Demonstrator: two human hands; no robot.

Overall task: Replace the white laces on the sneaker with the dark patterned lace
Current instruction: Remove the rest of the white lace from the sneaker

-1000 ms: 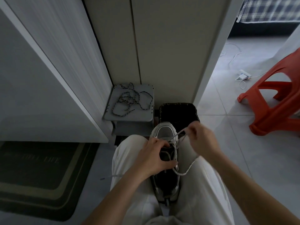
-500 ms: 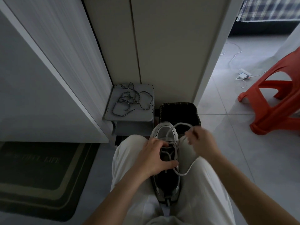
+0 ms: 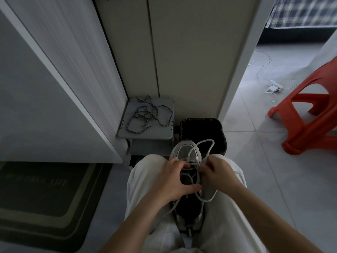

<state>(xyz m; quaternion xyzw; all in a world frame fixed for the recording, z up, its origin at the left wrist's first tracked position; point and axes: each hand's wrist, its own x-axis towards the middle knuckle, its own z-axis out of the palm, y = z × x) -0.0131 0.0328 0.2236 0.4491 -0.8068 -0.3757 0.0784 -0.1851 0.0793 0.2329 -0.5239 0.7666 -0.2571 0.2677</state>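
Note:
A grey and black sneaker (image 3: 186, 152) lies between my knees, toe pointing away from me. My left hand (image 3: 171, 181) grips its left side, thumb across the tongue. My right hand (image 3: 217, 172) pinches the white lace (image 3: 207, 143) at the eyelets near the toe; a slack loop of that lace arches over the toe, and another loop hangs by my right wrist. The dark patterned lace (image 3: 145, 114) lies tangled on a small grey stool (image 3: 160, 133) ahead, untouched.
A black bin (image 3: 202, 128) stands just beyond the sneaker's toe. An orange plastic stool (image 3: 310, 121) is on the tiled floor at right, with a white charger and cable (image 3: 273, 86) behind it. A dark doormat (image 3: 42, 201) lies at left. Cabinet doors rise straight ahead.
My right hand has come down and in from above the toe to the eyelets, leaving a slack loop of white lace over the toe. My left hand has stayed on the sneaker.

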